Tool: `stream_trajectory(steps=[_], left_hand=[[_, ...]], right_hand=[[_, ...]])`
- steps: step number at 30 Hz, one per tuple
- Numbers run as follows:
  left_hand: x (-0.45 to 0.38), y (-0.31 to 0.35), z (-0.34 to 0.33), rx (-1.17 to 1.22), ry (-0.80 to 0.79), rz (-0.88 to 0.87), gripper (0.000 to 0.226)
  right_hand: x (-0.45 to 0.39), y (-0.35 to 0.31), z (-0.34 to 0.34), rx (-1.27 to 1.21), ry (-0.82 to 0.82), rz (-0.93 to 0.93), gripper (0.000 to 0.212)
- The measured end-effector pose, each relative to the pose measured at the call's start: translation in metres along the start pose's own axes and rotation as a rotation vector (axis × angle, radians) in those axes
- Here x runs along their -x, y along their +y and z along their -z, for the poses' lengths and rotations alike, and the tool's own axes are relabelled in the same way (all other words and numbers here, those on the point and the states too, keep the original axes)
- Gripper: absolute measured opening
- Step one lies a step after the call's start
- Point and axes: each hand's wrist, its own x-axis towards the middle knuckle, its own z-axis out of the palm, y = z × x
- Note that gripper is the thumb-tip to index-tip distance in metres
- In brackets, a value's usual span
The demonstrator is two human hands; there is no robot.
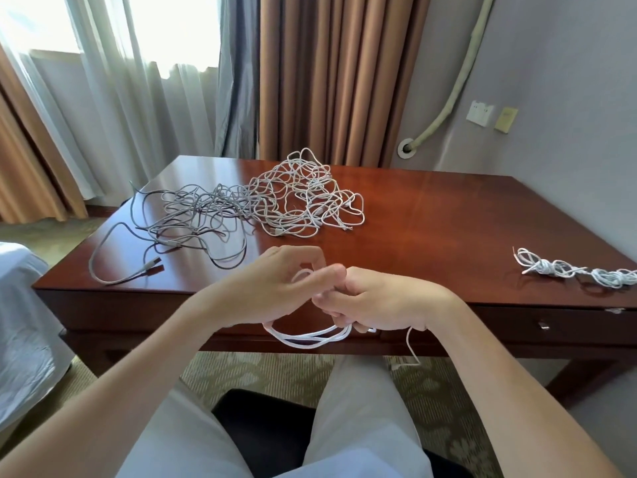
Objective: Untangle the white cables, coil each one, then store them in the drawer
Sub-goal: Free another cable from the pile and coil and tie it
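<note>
From the head camera, the one view there is, the person sits at a glossy reddish-brown wooden desk (431, 215) with both hands raised just in front of its near edge. The right hand (375, 301) is curled round a bunch of loops of a thin white cable (310, 338); the loops sag below the fist toward six o'clock, and one loose tail hangs from under the wrist. The left hand (275, 288) meets it thumb to thumb, fingers bent, pinching a small turn of the same cable at the top of the bundle.

My guess is a coil is being wound or tied off. The hanging loops look slack and uneven, so if the right hand eases its hold they could spring open and the coil be lost. The dangling tail could also snag on the desk edge.

At twelve o'clock on the desk lies the big tangled heap of white cables (303, 198), still knotted, and it overlaps a looser tangle of grey cables (186, 215) at ten o'clock. Pulling the next white one hard could drag grey ones along or tighten the knots.

At three o'clock, near the desk's right edge, lie small knotted white cable bundles (579, 270); they could get knocked off. The dark drawer front (551, 324) below them looks closed, with nothing stored that I can see
</note>
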Motion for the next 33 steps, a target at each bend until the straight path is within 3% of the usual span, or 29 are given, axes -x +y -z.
stream_trajectory(steps=[3,7,9,13,17,20,22,26,30,33], left_hand=[[0.001,-0.003,0.0,-0.147,0.053,-0.164,0.034],[-0.002,-0.01,0.007,-0.071,0.11,-0.243,0.032],[-0.003,-0.016,0.007,0.125,0.138,-0.229,0.034],[-0.006,-0.035,0.0,0.739,0.182,-0.066,0.038],[-0.007,-0.047,-0.002,0.927,-0.09,-0.017,0.038],[-0.01,-0.044,0.008,0.802,-0.342,0.0,0.044],[-0.016,-0.033,0.01,0.662,-0.422,0.014,0.048],[-0.028,-0.01,-0.001,0.578,-0.261,0.105,0.048],[-0.027,-0.003,-0.015,0.717,0.055,0.113,0.053],[-0.026,-0.007,-0.022,0.963,0.244,0.151,0.057]], right_hand=[[0.001,0.002,0.002,-0.09,-0.012,0.038,0.037],[0.007,0.009,0.005,-0.287,0.016,0.156,0.044],[0.01,0.012,0.004,-0.394,0.034,0.197,0.042],[0.014,0.021,0.0,-0.46,0.135,0.203,0.041],[0.015,0.025,0.0,-0.383,0.223,0.169,0.043],[0.019,0.019,0.007,-0.233,0.18,0.15,0.045],[0.021,0.011,0.011,-0.134,0.14,0.135,0.043],[0.016,0.006,0.014,-0.073,0.184,0.104,0.043],[0.014,0.014,0.008,-0.364,0.178,0.147,0.044],[0.018,0.024,0.0,-0.544,0.157,0.152,0.041]])
